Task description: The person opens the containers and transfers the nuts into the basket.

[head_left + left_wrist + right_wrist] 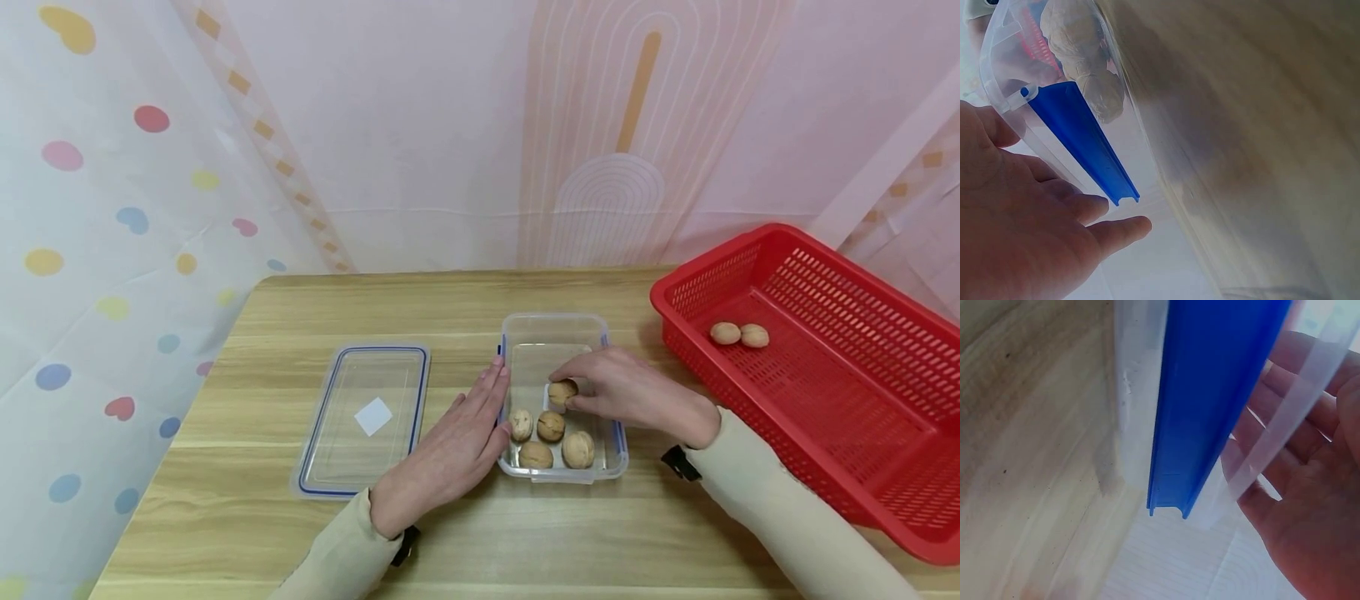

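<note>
The right hand (618,385) pinched a brown, ridged, rounded walnut (562,392) between thumb and fingers. This walnut was within the outline of a clear plastic rectangular container (547,362); whether it touched the floor of the container could not be determined. The left hand (465,429), fingers extended and gripping nothing, lay along the left wall of the container. A blue plastic locking flap (1082,140) hung from that wall; a matching flap (1204,406) hung on the right wall. Four loose walnuts (578,450) lay in the near half of the container. To the left, a clear rectangular lid with a blue seal (360,458) lay flat on the wood-grain table (255,400). To the right, a red perforated plastic basket (832,400) held two adjacent walnuts (725,333).
</note>
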`<state>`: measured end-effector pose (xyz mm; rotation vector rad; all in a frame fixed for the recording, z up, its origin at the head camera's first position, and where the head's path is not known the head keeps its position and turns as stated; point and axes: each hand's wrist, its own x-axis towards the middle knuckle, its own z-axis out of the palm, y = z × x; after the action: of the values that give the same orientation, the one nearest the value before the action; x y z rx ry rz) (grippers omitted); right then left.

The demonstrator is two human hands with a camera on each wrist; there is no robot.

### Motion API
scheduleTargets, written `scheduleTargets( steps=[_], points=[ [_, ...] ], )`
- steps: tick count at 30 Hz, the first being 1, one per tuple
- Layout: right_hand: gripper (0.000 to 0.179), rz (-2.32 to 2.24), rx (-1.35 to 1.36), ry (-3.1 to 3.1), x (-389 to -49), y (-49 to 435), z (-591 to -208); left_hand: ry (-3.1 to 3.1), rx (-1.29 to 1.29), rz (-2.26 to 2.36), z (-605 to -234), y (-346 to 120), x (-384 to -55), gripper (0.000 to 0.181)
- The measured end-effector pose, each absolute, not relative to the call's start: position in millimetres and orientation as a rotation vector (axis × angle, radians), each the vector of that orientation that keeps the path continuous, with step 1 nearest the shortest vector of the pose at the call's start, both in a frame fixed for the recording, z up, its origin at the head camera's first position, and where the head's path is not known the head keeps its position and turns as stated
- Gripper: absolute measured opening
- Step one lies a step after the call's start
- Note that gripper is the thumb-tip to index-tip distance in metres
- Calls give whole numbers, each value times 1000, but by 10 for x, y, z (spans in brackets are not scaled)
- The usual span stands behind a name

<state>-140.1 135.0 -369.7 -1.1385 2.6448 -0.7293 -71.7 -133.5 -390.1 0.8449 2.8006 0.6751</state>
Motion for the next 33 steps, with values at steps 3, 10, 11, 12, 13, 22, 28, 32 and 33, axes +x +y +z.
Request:
scheduleTargets(
  steps=[3,10,11,12,13,22,28,32,33],
  points=[
    [33,-776,-1140,2650,-1372,1386,-3685,2799,842,676,-3901,-1337,-716,64],
    [32,-855,-1179,2682,-1289,1456,-3645,2798,844,679,-3901,-1335,-715,64],
    [32,-866,-1187,2685,-1278,1463,-3640,2797,845,679,-3902,-1335,-715,64],
    [33,-876,-1193,2685,-1267,1469,-3633,2796,844,680,-3902,-1336,-716,64],
    [33,-886,-1200,2688,-1257,1475,-3627,2796,845,681,-3901,-1336,-716,64],
    [35,-976,-1331,2778,-1157,1545,-3610,2780,837,691,-3896,-1343,-715,64],
    [39,-1024,-1334,2837,-1073,1611,-3570,2776,833,691,-3898,-1339,-719,64],
    [44,-1031,-1344,2880,-1027,1667,-3532,2774,828,689,-3900,-1335,-722,64],
    [44,-1033,-1346,2889,-1019,1680,-3527,2774,827,689,-3900,-1335,-721,64]
  ],
)
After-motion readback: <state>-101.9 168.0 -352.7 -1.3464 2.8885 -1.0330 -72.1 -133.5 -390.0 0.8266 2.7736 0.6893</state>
